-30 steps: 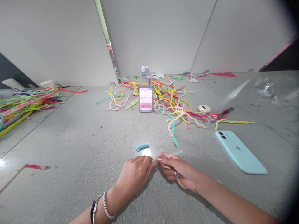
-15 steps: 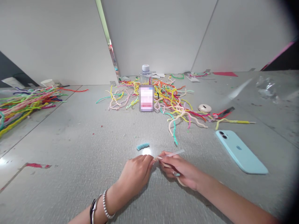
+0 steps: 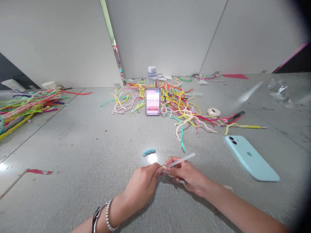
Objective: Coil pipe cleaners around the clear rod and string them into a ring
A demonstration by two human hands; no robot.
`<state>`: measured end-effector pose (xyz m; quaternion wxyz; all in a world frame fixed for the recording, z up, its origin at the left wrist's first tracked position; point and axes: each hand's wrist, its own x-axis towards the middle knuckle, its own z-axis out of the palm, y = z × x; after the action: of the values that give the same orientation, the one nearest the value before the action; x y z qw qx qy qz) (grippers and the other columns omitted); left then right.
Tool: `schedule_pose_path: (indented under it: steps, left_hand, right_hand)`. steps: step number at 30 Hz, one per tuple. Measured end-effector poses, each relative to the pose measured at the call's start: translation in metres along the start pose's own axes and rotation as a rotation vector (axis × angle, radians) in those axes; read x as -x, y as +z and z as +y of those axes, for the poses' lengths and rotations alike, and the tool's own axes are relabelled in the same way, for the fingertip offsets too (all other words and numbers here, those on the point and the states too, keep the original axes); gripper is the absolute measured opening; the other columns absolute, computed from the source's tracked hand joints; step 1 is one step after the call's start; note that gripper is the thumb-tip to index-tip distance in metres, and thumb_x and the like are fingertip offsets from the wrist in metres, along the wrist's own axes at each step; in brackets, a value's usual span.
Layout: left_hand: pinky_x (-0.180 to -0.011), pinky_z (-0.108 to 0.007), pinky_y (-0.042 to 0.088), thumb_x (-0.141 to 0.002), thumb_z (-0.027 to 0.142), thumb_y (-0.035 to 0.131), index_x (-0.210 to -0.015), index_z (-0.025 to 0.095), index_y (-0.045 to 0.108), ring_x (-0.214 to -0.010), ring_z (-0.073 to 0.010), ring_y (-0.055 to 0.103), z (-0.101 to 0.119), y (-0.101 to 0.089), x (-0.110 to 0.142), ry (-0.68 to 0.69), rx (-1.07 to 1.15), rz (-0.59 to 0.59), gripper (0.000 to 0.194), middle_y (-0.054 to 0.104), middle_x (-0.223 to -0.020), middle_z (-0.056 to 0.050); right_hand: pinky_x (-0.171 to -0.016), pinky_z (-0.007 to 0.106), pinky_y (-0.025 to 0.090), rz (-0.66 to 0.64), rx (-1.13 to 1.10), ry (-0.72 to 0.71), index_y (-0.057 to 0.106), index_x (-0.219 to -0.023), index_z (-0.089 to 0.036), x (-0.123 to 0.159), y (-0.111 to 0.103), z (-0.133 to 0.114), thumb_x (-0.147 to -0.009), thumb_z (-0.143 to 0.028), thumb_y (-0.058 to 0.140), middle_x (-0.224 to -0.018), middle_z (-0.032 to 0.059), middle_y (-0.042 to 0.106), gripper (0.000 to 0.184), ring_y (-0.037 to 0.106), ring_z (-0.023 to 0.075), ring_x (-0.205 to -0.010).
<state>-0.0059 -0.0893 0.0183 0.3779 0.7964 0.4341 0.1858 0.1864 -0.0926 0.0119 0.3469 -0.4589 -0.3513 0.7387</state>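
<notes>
- Work in hand: pale cord (image 3: pixel 164 167) at near end of clear stick (image 3: pixel 182 159), between both hands, just above table (image 3: pixel 102 155).
- L hand (image 3: pixel 143 183): fingers curled in, tips seem to pinch pale cord; exact grip hidden.
- R hand (image 3: pixel 189 176): thumb + fingers closed round clear stick, pale cord running under palm.
- Progress (my read): early on; most of visible stick is bare, wrap at fingertips too small to count.
- Done: one blue coil (image 3: pixel 149 152), looks finished, lying just beyond hands.
- Left: rest of pale cord, prob. most of it, not yet coiled. Loose strands (image 3: pixel 186 113) behind, untouched.
- vs. 0.5 s ago: more of clear stick shows past R hand, far tip further R; L fingertips tucked closer to R thumb. Blue coil same spot.
</notes>
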Motion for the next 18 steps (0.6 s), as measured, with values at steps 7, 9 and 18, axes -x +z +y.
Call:
schedule_pose_path:
  steps: [7,9,18]
  left_hand:
    - [-0.055,-0.022,0.029,-0.101,0.041,0.034,-0.073,0.015,0.052,-0.057,-0.0092,0.037,0.0015,-0.0017,-0.001,-0.063,0.188,-0.039,0.042,0.047,-0.063,0.003]
    - [-0.054,-0.022,0.027,-0.1,0.043,0.034,-0.07,0.015,0.05,-0.057,-0.0092,0.033,0.0006,-0.0016,-0.0027,-0.091,0.219,-0.049,0.044,0.041,-0.061,0.004]
    - [-0.05,-0.023,0.024,-0.096,0.05,0.035,-0.065,0.016,0.046,-0.053,-0.0089,0.03,-0.0019,0.0007,-0.0081,-0.176,0.375,-0.11,0.047,0.038,-0.057,0.004]
  right_hand:
    - [-0.051,0.023,0.028,0.014,0.135,-0.073,0.065,-0.076,-0.016,0.0013,-0.0004,-0.0026,-0.064,-0.047,0.084,-0.069,0.0007,0.061,0.038,0.045,0.0107,-0.063]
    - [-0.052,0.024,0.029,0.024,0.184,-0.117,0.066,-0.077,-0.016,0.0007,-0.0013,-0.0025,-0.065,-0.048,0.083,-0.069,0.0015,0.062,0.038,0.046,0.0114,-0.063]
    - [-0.056,0.026,0.035,-0.007,0.225,-0.258,0.072,-0.079,-0.018,-0.004,0.0015,0.0041,-0.068,-0.045,0.082,-0.067,-0.0007,0.06,0.032,0.049,0.0113,-0.061]
